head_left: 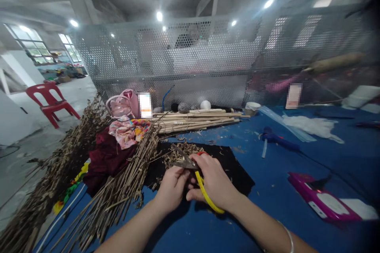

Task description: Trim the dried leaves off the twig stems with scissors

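Note:
My right hand is closed around a pair of shears with one yellow and one red handle. Their metal blades point left, just above the fingers of my left hand. Those left fingers are curled in a pinch, and what they hold is hidden. Under both hands lies a black cloth. Crumbled dry leaves are heaped on it, right behind the blades. To the left of my left hand rests a loose bundle of thin dried stems.
Pale sticks lie along the back, before a perforated metal screen. Maroon cloth and more dried plants crowd the left. A blue glue gun with a cord and a magenta device are on the right.

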{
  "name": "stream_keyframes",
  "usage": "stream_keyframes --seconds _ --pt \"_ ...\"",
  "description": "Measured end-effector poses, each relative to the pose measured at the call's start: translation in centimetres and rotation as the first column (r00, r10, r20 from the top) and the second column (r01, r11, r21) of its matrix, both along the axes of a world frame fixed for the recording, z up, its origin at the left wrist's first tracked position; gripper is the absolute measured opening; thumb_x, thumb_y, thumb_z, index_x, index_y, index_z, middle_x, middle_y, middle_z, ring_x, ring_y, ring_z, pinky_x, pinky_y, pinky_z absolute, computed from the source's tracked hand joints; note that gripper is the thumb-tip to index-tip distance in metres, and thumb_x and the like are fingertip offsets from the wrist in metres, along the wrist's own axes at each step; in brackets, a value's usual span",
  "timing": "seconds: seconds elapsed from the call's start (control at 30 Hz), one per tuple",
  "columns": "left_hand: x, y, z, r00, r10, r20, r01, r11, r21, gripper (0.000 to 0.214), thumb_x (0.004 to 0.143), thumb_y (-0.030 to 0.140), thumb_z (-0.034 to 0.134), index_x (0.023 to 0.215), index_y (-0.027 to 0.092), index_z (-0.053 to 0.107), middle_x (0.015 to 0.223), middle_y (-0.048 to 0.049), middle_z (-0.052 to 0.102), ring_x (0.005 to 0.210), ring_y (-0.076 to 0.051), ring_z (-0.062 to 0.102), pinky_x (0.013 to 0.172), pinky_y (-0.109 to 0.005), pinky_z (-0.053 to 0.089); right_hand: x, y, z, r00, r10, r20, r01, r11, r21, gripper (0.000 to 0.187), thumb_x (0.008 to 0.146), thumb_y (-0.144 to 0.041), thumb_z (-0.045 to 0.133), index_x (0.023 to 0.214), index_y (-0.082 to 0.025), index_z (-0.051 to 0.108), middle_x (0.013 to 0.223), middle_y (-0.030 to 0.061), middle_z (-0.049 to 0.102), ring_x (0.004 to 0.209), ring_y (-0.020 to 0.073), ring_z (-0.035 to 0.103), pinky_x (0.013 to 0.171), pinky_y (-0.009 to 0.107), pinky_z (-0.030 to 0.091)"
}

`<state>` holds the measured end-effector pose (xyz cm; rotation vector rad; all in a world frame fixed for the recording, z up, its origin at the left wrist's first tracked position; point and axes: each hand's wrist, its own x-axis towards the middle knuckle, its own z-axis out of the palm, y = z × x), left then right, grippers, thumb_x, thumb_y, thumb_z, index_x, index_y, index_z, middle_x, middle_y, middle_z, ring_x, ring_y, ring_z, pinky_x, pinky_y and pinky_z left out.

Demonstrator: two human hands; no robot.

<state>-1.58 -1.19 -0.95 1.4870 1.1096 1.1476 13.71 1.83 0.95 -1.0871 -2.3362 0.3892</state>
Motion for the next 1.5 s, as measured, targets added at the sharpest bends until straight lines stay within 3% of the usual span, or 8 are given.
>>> stream_keyframes --seconds 0.13,0.63,0.73,0.87,0.97,1.13,1.33,1.5 --pt "-0.07 0.11 -0.07 1.0 -0.007 0.006 0.007 1.0 0.016 0.028 0.087 0.03 0.038 0.1 0.014 0.057 0.08 -0.0058 0.058 0.067 -0.014 0.056 0.059 -0.026 0.048 -0.07 0.08 -0.19 0.999 0.015 -0.052 -0.016 1.0 -0.019 0.078 0.054 -0.059 0.07 0.116 -0.018 0.046 0.095 0.0088 0.052 0.084 0.0236 0.051 0.076 0.036 0.04" --pt "-0.45 0.0 0.13 0.968 0.148 -0.204 -0.092 0.961 0.262 0.03 0.088 0.028 0.038 0.069 0.015 0.058 0.077 -0.0062 0.057 0.073 -0.015 0.051 0.07 -0.027 0.042 0.02 0.37 -0.59 0.998 -0.002 -0.059 -0.002 0.998 -0.066 0.045 0.069 -0.052 0.062 0.101 -0.02 0.052 0.09 0.0061 0.063 0.081 0.0213 0.059 0.067 0.028 0.043" --pt "-0.3 0.03 0.0 0.971 0.164 -0.176 -0.122 0.967 0.225 0.026 0.086 0.03 0.041 0.072 0.015 0.057 0.072 -0.0039 0.055 0.069 -0.014 0.049 0.067 -0.026 0.042 0.12 0.48 -0.72 0.999 -0.015 -0.047 0.013 0.999 -0.052 0.044 0.071 -0.051 0.06 0.102 -0.021 0.051 0.088 0.006 0.063 0.078 0.0203 0.059 0.065 0.027 0.043" --pt "-0.06 0.19 -0.42 0.985 0.162 0.05 -0.163 0.987 0.008 0.02 0.082 0.034 0.048 0.089 0.015 0.052 0.069 0.0011 0.052 0.054 -0.009 0.046 0.051 -0.02 0.041 0.34 0.81 -0.93 0.999 -0.053 -0.006 0.053 0.996 -0.067 0.043 0.074 -0.051 0.057 0.103 -0.02 0.051 0.081 0.0042 0.063 0.07 0.0188 0.059 0.06 0.026 0.042" --pt "-0.06 0.33 -0.57 0.98 0.143 0.14 -0.134 0.989 -0.069 0.021 0.079 0.036 0.052 0.083 0.015 0.052 0.066 0.002 0.052 0.049 -0.007 0.046 0.048 -0.019 0.041 0.41 0.94 -0.95 0.998 -0.068 0.015 0.069 0.995 -0.067 0.041 0.076 -0.051 0.054 0.103 -0.02 0.051 0.08 0.0039 0.063 0.069 0.0184 0.059 0.059 0.025 0.041" --pt "-0.23 0.38 -0.09 0.977 0.15 0.149 -0.139 0.987 -0.082 0.023 0.077 0.036 0.055 0.082 0.014 0.055 0.067 0.0004 0.056 0.053 -0.009 0.049 0.049 -0.021 0.043 0.19 0.68 -0.72 0.996 -0.089 0.014 0.09 0.995 -0.053 0.041 0.076 -0.052 0.053 0.102 -0.021 0.051 0.082 0.004 0.062 0.071 0.0183 0.059 0.06 0.025 0.041" --pt "-0.34 0.38 0.19 0.993 0.118 0.03 -0.119 0.992 0.03 0.022 0.079 0.031 0.054 0.087 0.012 0.062 0.073 -0.0041 0.064 0.068 -0.014 0.057 0.066 -0.026 0.046 -0.14 0.47 -0.81 0.996 -0.084 -0.02 0.085 0.996 0.01 0.062 0.064 -0.057 0.062 0.108 -0.016 0.048 0.094 0.0096 0.059 0.085 0.0231 0.057 0.072 0.031 0.042" --pt "-0.31 0.42 0.09 0.988 0.149 -0.043 -0.147 0.988 0.055 0.024 0.079 0.031 0.052 0.088 0.012 0.064 0.078 -0.005 0.066 0.07 -0.015 0.057 0.066 -0.025 0.045 -0.01 0.57 -0.81 0.996 -0.08 -0.04 0.077 0.995 -0.07 0.049 0.069 -0.054 0.06 0.102 -0.019 0.05 0.087 0.0052 0.06 0.079 0.0205 0.058 0.066 0.028 0.042"
